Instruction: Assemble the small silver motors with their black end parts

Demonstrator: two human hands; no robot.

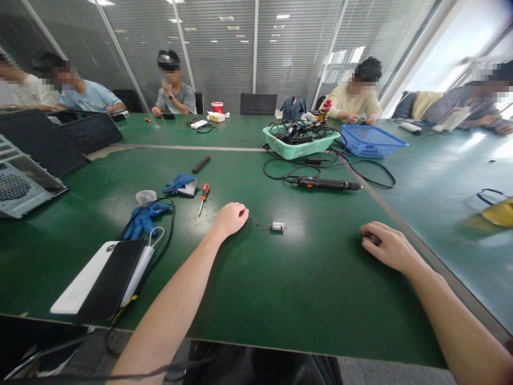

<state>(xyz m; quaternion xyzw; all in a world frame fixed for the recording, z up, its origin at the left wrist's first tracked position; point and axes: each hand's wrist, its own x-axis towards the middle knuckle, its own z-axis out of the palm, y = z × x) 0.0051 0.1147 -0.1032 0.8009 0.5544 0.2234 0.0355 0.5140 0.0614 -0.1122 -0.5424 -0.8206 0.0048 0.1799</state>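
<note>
My left hand (231, 218) rests on the green table (280, 289) with its fingers curled into a loose fist; nothing shows in it. A small white and metal cylindrical part (277, 226) lies just to its right, not touching. A tiny dark speck lies between them. My right hand (387, 246) lies on the table at the right, fingers closed over a small dark object (374, 239) that I cannot make out. An orange-handled screwdriver (204, 196) lies to the far left of my left hand.
Blue gloves (144, 218), a white power bank under a black phone (108, 278) and a computer case (20, 182) sit at left. An electric screwdriver (326, 184) with cable, a green basket (300, 141) and a blue basket (372, 140) lie further back. Several people sit around the table.
</note>
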